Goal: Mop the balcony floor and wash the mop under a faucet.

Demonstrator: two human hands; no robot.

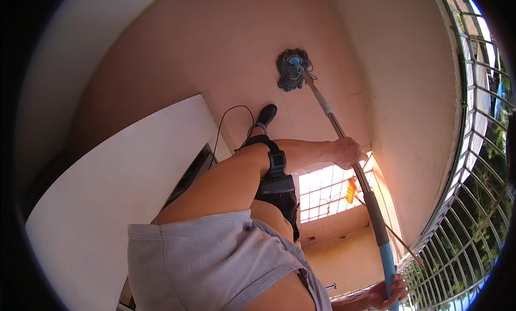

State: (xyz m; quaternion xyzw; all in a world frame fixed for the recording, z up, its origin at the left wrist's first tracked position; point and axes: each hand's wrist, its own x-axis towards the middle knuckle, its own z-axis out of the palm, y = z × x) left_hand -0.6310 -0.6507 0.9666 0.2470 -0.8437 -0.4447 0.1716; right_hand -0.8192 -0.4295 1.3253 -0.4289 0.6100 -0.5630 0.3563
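Note:
My left hand [347, 153] is closed around the metal pole of a string mop, about midway along it. Lower right in the view, my right hand [391, 293] grips the blue end section of the mop handle [388, 256], near the picture's bottom edge. The pole slants up and to the left to a grey string mop head [289, 75] with a blue socket, spread on the pink tiled floor [250, 73]. A dark shoe [267, 114] stands below and left of the mop head. A black strap [277, 158] with a buckle shows near my left elbow.
A pale wall [407, 85] and curved metal bars [479, 121] run along the right. A white surface [133, 158] edges the left. An orange broom [351, 190] is beside a bright grid-patterned area [322, 190]. A thin black cable [221, 125] loops near the shoe.

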